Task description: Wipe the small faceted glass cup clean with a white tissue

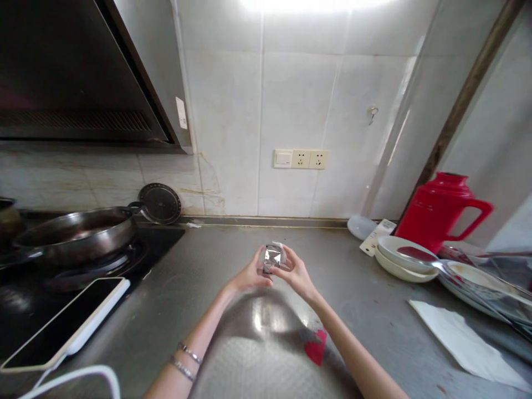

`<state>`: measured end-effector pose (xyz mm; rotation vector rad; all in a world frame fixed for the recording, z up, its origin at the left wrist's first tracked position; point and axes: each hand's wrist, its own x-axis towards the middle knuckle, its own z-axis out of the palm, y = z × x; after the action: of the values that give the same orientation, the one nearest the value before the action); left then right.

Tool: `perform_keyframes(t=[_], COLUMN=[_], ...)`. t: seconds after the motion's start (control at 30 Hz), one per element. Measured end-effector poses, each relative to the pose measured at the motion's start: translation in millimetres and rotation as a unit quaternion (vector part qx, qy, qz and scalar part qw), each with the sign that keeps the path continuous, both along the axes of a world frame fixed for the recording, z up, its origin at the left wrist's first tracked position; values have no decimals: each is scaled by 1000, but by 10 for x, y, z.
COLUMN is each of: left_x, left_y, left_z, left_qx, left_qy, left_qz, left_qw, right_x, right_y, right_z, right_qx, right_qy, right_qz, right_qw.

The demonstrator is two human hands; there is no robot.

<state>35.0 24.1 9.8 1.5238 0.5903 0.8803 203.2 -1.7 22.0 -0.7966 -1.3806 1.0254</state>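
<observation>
Above the metal counter (233, 354), both hands meet around a small clear, square-looking piece (272, 258) with shiny silvery faces. Its exact kind is not plain from here. My left hand (249, 274) is closed on its left side, the thumb low near the front. From the right, my right hand (297, 272) pinches it, thumb across its lower front edge. Something whitish shows just behind the piece by the right fingers, too small to name. A red scrap (317, 347) lies on the counter near my right forearm.
To the left, a pan (78, 235) sits on the black stove, with a phone (68, 321) and its white cable in front. On the right stand a red thermos jug (434, 213), stacked bowls (405, 271), plates and a white paper napkin (461, 338).
</observation>
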Motion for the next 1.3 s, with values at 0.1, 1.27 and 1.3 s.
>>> perform_keyframes(t=[0.1,1.27,1.3], left_x=[30,132,136], left_y=[-4,-34,-43], left_z=[-42,-198,-194], left_qx=[85,184,189], left_qy=[33,96,100], left_qz=[86,236,229], left_qw=[992,949,950], right_x=[-5,-31,-24], right_y=[8,96,101], right_z=[28,-74,-71], right_qx=[-11,263,235], right_qy=[3,-244,-233], right_qz=[-14,-120,-132], right_qw=[1000,926,934])
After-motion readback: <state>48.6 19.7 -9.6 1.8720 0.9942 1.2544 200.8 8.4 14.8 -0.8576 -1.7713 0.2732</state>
